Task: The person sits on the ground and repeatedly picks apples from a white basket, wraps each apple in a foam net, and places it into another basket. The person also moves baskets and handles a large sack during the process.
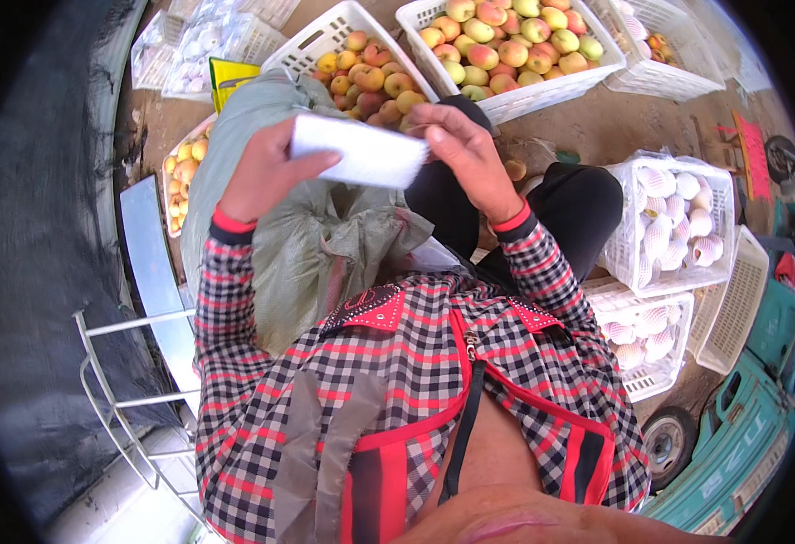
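Observation:
My left hand [264, 163] grips the left end of a flat white piece [363, 151], perhaps foam fruit netting, with the thumb lying over it. At its right end is my right hand [462, 153], fingers curled and the thumb at the corner; blur hides whether they pinch it. Both hands are above a large grey-green woven plastic sack [281, 251] that lies against my lap. Beyond them stands a white plastic crate [302, 37] of loose red-yellow apples [370, 80].
Another apple crate [560, 88] stands at the top. To the right are crates of net-wrapped fruit [673, 211], an empty crate [730, 306] and a teal vehicle [730, 442]. A metal-framed chair [139, 326] and dark sheeting [43, 258] are on the left.

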